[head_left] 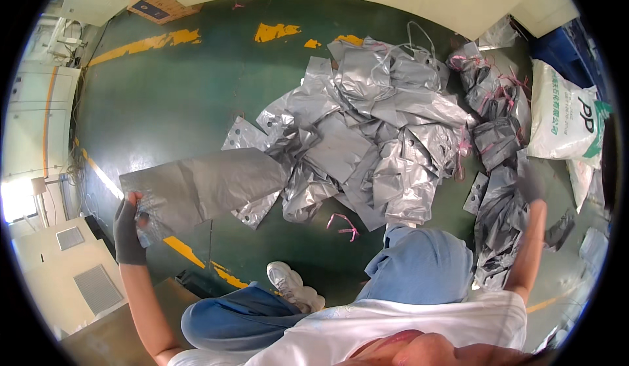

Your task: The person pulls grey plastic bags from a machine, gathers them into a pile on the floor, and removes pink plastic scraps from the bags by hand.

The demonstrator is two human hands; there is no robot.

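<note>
My left hand [129,230], in a grey glove with bare fingertips, grips the outer end of a long grey plastic bag [209,186]. The bag stretches flat to the right, its far end resting against a heap of crumpled silver-grey plastic bags [341,143] on the floor in front of me. My right hand [531,181], gloved in grey too, is at the right over a row of darker bunched bags [499,209]. Motion blur hides its fingers, so I cannot make out whether it grips one of them.
Beyond my right hand stands a full white and green sack [567,114]. Tied bundles with pink string [501,94] lie near it. A loose pink string [345,225] is on the green floor before my knees. A cardboard box [160,5] sits far left; pale cabinets [39,123] line the left side.
</note>
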